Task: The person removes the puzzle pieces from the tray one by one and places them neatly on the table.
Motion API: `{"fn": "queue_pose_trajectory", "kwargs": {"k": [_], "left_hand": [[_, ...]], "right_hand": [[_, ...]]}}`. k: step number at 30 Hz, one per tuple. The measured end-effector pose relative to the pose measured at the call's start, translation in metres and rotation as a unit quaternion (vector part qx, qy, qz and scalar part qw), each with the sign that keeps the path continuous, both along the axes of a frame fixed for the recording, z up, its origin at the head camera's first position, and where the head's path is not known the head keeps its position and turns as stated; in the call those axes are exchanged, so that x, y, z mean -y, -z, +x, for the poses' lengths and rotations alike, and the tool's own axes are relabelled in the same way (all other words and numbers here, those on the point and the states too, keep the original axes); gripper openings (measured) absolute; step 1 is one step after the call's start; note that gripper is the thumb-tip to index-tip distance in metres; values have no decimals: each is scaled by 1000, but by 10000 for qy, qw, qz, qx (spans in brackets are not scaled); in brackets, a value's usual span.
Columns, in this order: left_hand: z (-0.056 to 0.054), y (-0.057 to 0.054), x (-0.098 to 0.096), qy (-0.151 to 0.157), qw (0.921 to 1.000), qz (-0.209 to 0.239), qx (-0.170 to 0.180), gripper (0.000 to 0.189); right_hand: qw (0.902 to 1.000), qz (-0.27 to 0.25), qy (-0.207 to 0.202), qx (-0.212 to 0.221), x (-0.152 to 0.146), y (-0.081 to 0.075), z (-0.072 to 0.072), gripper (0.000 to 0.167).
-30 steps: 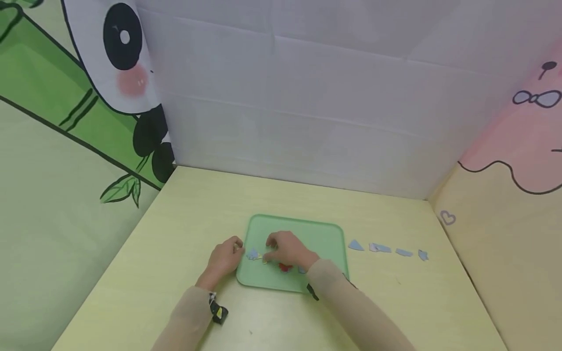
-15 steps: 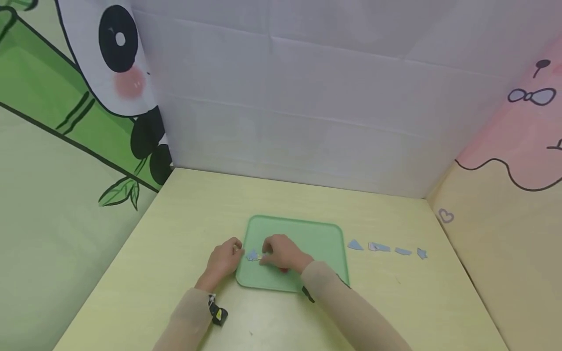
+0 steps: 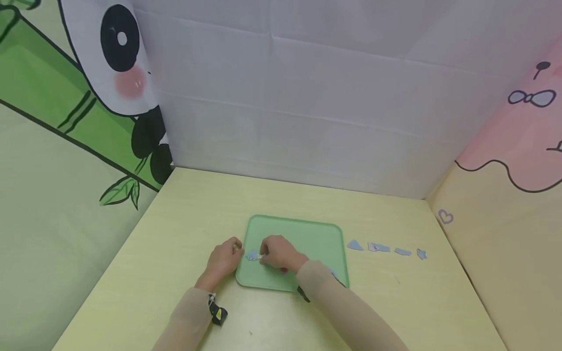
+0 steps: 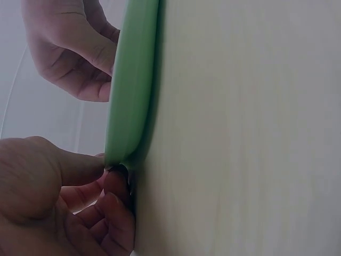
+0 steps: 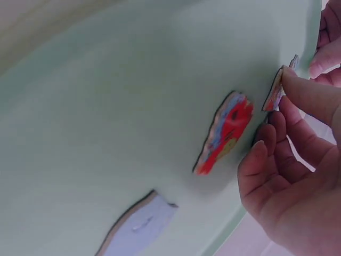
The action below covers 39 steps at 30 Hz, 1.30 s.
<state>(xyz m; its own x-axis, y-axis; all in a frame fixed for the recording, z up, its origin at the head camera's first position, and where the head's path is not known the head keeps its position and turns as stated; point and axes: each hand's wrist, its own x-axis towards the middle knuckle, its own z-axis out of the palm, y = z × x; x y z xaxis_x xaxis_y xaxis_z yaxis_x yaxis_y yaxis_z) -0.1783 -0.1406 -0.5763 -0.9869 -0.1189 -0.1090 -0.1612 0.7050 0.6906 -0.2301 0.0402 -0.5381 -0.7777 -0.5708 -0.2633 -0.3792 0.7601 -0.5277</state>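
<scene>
Work seems only partly done: on the tray, gripped by the left hand, a held piece is pinched by the right hand beside a blue cluster, while a red piece, a pale piece and, outside, a blue row are left apart.

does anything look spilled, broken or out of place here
Nothing looks spilled or broken. Some irregular, flat, pale-blue pieces lie outside the light-green rectangular plastic tray, to its right, but their neat row looks deliberate, so nothing clearly stands out.
</scene>
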Motion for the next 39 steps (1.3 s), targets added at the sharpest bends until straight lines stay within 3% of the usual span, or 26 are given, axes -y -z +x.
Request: {"fn": "queue_pose_trajectory", "kwargs": {"k": [10, 20, 28, 34, 39], "left_hand": [[2, -3, 1, 8, 10000, 15, 6, 19], [1, -4, -1, -4, 10000, 15, 89, 21], [0, -4, -1, -26, 10000, -7, 58, 20], [0, -2, 0, -12, 10000, -11, 72, 21], [1, -4, 1, -19, 10000, -26, 37, 21]], "right_hand": [[9992, 401, -37, 14, 7, -4, 1, 13], [9996, 16, -184, -191, 1, -4, -9, 17], [9995, -198, -250, 88, -3, -5, -14, 6], [9961, -575, -99, 655, -9, -11, -15, 7], [9949, -776, -172, 619, -16, -13, -21, 8]]}}
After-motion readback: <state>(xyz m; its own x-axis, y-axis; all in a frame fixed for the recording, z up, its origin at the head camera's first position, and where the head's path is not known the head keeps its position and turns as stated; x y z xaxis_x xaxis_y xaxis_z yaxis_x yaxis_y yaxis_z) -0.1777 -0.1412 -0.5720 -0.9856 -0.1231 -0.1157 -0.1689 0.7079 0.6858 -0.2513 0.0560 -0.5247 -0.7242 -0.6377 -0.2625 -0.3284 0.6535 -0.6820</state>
